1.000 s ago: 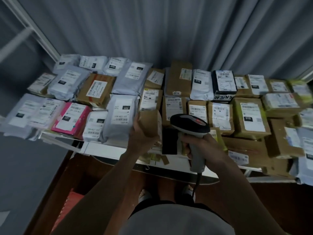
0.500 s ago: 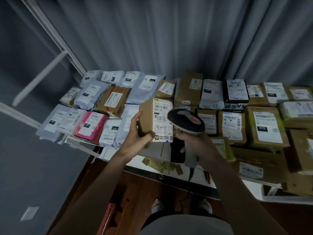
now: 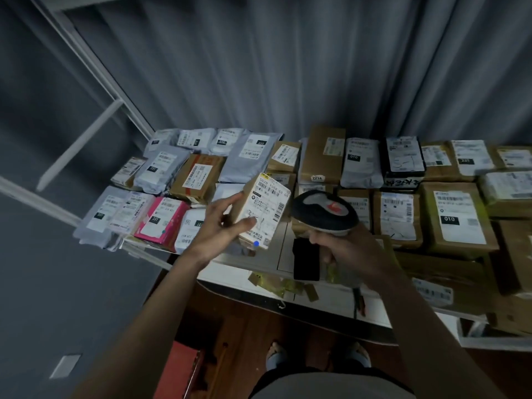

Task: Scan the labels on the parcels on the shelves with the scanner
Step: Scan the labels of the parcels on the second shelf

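The left hand (image 3: 221,226) props a small box (image 3: 263,210) upright at the shelf (image 3: 280,254) front, thumb pressing its label side, fingers spread behind, so the label faces the scanner (image 3: 325,210). The right hand (image 3: 348,249) grips the scanner's handle, head just beside the box. Other parcels (image 3: 457,217) lie label-up for reading. Half a second ago the fingers wrapped the box more closely; now they loosen.

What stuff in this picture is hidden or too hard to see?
Head view only:
- Small brown cardboard box in the left hand: label print too small and blurred to read.
- Black and grey handheld scanner: its grip is covered by the right hand.
- Brown parcels at the right edge: cut off by the frame.
- Lower shelf: contents hidden under the top shelf.
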